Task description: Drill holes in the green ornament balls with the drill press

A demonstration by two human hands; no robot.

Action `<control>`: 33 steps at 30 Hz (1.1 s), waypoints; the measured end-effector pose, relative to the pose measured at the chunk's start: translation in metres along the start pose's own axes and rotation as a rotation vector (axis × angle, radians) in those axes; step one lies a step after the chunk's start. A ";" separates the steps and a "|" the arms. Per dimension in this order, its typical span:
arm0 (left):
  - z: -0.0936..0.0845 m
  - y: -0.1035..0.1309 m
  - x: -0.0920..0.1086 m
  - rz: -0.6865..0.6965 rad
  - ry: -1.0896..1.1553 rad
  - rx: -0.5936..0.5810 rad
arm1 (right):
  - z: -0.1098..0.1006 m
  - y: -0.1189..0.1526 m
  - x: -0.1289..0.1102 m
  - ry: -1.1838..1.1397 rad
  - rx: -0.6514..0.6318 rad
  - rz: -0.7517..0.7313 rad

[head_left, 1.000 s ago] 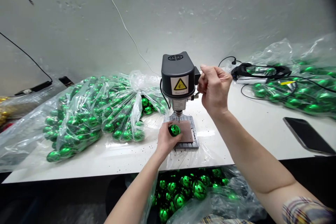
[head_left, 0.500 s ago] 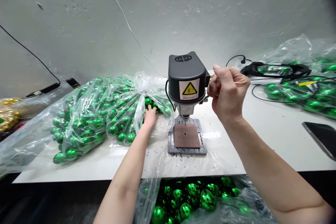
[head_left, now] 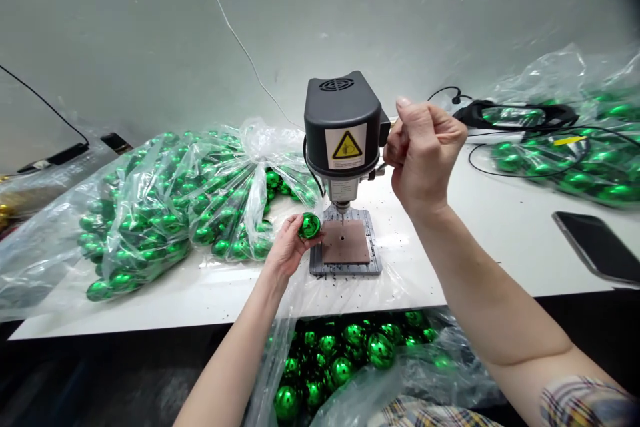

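Note:
A shiny green ball (head_left: 310,225) is held in the fingers of my left hand (head_left: 289,245), at the left edge of the drill's base plate (head_left: 376,240). The black bench drill (head_left: 344,123) stands upright, its thin bit above a brown square block (head_left: 345,242) with a small dark hole. My right hand (head_left: 425,153) is closed at the right side of the drill, around its lever, which is mostly hidden by the fingers.
Clear bags of green balls (head_left: 150,213) lie left, and another bag (head_left: 595,163) lies right. A phone (head_left: 600,245) rests at the right. Below the table's front edge is an open bag of green balls (head_left: 350,353). Dark shavings surround the drill base.
My left hand has come back from the opening of the left bag towards the drill base, now with a green ball in it. My right hand keeps its grip; the view has shifted slightly.

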State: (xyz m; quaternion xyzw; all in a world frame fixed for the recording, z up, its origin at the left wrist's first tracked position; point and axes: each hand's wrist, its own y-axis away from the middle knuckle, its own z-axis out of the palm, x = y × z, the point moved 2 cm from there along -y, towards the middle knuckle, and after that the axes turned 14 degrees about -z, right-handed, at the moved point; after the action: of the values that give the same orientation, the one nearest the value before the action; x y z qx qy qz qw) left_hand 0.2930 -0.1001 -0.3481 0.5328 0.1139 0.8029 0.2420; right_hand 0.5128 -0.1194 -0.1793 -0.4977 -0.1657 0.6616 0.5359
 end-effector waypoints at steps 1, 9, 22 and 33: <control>0.002 0.002 -0.005 -0.010 -0.027 0.014 | 0.000 0.000 0.000 0.005 -0.001 -0.002; 0.015 -0.010 -0.029 0.079 -0.171 0.057 | -0.001 0.000 0.003 0.053 -0.043 -0.050; 0.021 -0.032 -0.051 0.329 -0.387 0.045 | 0.001 0.001 0.000 0.038 0.000 -0.020; 0.032 -0.027 -0.058 0.634 -0.721 0.130 | -0.001 0.002 0.000 0.090 -0.049 -0.068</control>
State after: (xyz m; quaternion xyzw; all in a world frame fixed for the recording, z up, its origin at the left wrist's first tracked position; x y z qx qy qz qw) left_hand 0.3480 -0.1089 -0.3933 0.7995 -0.0952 0.5926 -0.0246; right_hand 0.5121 -0.1202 -0.1812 -0.5341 -0.1743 0.6156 0.5527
